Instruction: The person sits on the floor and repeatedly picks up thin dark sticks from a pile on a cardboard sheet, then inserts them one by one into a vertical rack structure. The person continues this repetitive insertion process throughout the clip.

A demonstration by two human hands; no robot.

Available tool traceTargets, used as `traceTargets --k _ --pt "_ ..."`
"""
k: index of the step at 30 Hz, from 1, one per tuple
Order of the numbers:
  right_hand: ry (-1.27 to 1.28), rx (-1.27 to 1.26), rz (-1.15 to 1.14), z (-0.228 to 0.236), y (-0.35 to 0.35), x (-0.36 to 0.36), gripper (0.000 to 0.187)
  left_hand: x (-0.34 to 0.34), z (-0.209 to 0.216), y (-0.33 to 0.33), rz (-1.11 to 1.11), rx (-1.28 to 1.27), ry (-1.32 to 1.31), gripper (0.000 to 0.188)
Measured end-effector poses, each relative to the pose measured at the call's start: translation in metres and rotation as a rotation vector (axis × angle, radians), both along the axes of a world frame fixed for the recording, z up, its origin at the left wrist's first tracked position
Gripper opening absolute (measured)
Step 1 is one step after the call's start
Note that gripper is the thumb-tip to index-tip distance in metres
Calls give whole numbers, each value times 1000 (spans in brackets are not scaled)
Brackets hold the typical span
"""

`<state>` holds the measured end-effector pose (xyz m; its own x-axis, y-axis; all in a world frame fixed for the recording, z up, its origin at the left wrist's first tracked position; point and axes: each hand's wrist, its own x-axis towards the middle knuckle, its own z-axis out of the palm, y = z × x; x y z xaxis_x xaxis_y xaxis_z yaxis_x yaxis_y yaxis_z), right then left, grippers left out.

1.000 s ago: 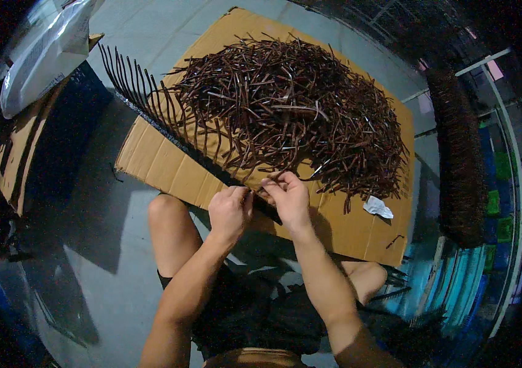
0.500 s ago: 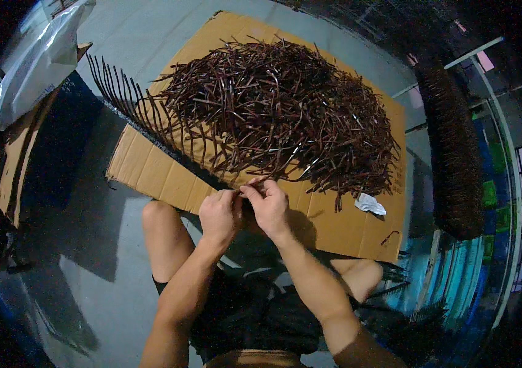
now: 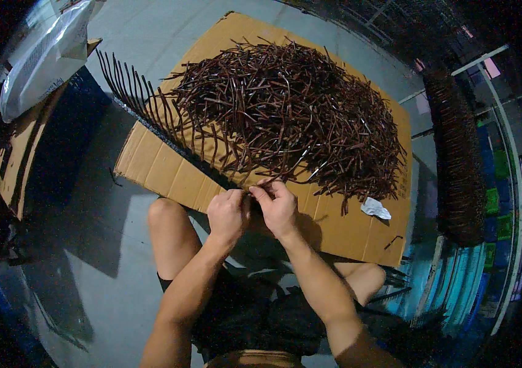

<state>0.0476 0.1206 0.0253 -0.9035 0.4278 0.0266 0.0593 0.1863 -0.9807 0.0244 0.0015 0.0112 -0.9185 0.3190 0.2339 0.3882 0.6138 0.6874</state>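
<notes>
Gripping a pronged black strip (image 3: 166, 140) near its close end: left hand (image 3: 229, 211). Right hand (image 3: 277, 207) is meeting it, fingertips nearly together; cannot tell whether they are pinching anything. Strip is running slantwise over flattened cardboard (image 3: 156, 161), beside a heap of thin brown sticks (image 3: 291, 110). Crumpled white paper (image 3: 375, 208) is lying near the heap's lower right.

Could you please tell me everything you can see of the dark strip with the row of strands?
The strip is long, narrow and nearly black, with a speckled grey edge; its material is unclear. Thin, dark, slightly curved strands stand along its upper side. It slants from upper left across the cardboard, its far end jutting past the edge. The left hand grips it lower down; the right hand meets it there, hiding exact contact.
</notes>
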Motion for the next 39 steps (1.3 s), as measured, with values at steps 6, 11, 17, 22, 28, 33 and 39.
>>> traceTargets --k 6,11,17,22,28,33,39 --pt "46 -64 13 -7 1 -3 12 0 -6 6 30 58 133 7" --pt "9 349 66 20 -6 -1 15 1 -6 8 92 9 183 8" --pt "34 485 341 20 57 -24 20 -4 -3 -4 165 -49 53 13" --pt "-69 1311 55 -5 110 -31 19 -3 3 1 89 119 86 19" --pt "227 808 65 10 75 -19 14 1 -7 -3 44 91 100 16" --pt "31 49 -31 9 17 -1 13 0 -5 5 47 101 157 10" --pt "148 16 -22 2 8 5 13 -2 -2 7 36 88 150 12"
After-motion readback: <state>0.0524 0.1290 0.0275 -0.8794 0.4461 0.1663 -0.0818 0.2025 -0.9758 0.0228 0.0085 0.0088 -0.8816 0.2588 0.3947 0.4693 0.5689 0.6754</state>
